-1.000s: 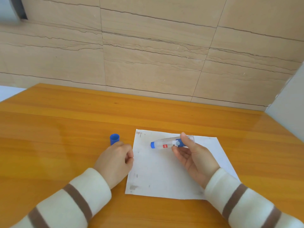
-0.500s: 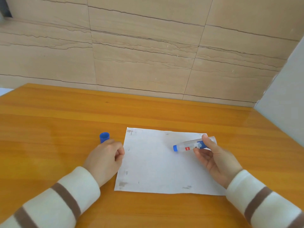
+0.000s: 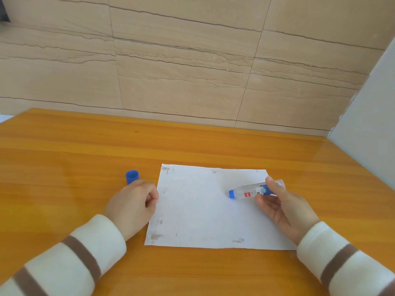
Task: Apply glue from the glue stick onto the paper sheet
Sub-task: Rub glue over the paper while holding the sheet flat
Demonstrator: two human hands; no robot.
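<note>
A white paper sheet [image 3: 205, 210] lies flat on the orange wooden table [image 3: 64, 159]. My right hand [image 3: 286, 208] grips a clear glue stick [image 3: 250, 191] with a blue tip, held nearly level, tip pointing left and low over the sheet's right part. My left hand [image 3: 132, 206] rests as a loose fist on the table at the sheet's left edge, its fingers touching that edge. The blue cap [image 3: 132, 176] stands on the table just beyond my left hand.
A tan stone-patterned wall [image 3: 192, 71] rises behind the table's far edge. A pale grey panel [image 3: 372, 124] stands at the right side. The sheet carries several small grey smudges near its corners.
My right hand has carried the glue stick from the sheet's upper middle to its right part. My left hand has stayed at the left edge.
</note>
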